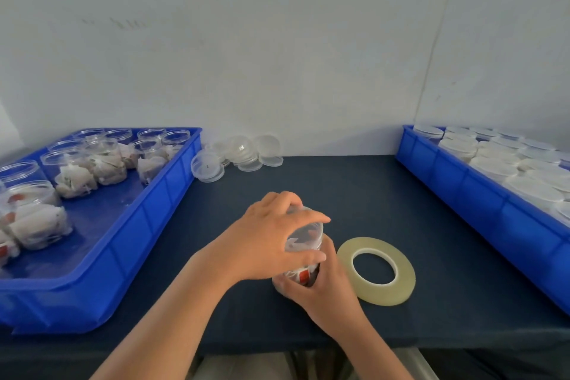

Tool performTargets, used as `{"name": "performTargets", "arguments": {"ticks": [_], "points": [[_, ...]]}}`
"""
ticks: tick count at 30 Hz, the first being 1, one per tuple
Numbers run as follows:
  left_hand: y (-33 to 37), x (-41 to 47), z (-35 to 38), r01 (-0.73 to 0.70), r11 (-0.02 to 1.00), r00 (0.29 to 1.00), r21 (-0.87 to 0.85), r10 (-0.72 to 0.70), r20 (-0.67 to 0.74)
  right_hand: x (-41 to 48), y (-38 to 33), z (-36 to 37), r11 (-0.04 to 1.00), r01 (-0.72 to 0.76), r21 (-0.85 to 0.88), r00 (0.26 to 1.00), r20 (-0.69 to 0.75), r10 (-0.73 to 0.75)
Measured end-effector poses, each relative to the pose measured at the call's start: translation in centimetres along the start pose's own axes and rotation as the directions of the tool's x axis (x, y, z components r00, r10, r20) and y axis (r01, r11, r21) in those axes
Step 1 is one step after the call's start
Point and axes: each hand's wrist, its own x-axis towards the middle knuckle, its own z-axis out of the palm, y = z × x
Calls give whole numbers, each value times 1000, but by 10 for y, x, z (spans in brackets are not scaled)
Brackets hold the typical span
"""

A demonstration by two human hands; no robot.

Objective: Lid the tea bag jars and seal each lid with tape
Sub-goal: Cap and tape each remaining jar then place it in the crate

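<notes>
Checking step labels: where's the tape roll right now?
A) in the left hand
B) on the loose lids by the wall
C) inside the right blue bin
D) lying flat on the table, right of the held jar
D: the tape roll lies flat on the table just right of the jar, and neither the left hand nor the right hand touches it; both grip the jar.

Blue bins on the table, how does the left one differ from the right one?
The left bin holds open jars of tea bags, without lids; the right bin holds lidded jars. The left bin shows bare floor; the right bin looks packed tight. Both are blue plastic and sit on the dark table.
</notes>
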Motion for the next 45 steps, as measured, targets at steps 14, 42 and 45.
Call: {"name": "performTargets", "arguments": {"ticks": [14, 42, 45], "points": [[28, 16, -1, 87, 976, 974, 198, -125, 189, 0, -2, 1, 999, -12, -30, 1000, -8, 11], [12, 21, 5, -5, 983, 991, 185, -20, 130, 2, 1, 3, 994, -33, -109, 999, 0, 33], [0, 20, 4, -110, 994, 983, 8, 108, 150, 2, 2, 1, 994, -21, -106, 1000, 1, 21]]}}
